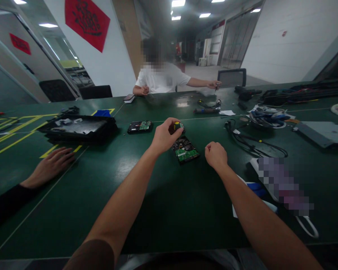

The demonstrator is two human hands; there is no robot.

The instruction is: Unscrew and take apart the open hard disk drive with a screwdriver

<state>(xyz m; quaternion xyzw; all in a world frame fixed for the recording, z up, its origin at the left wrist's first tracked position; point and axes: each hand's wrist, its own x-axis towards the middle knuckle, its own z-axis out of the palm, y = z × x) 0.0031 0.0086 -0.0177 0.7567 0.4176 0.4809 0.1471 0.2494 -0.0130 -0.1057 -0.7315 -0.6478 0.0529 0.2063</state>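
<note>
A hard drive (185,150) lies circuit-board side up on the green table (146,195), straight ahead of me. Just behind its far end, my left hand (163,137) grips a small tool with a yellow and black handle (176,125). My right hand (215,154) is a closed fist to the right of the drive, resting on the table; I cannot see anything in it. A second hard drive (140,126) lies further back to the left.
A black tray (78,128) sits at the left. Another person's hand (51,166) in a dark sleeve rests flat on the table at left. A person in a white shirt (161,79) sits across. Cables (252,141), a coil of wires (266,117) and papers (256,189) crowd the right.
</note>
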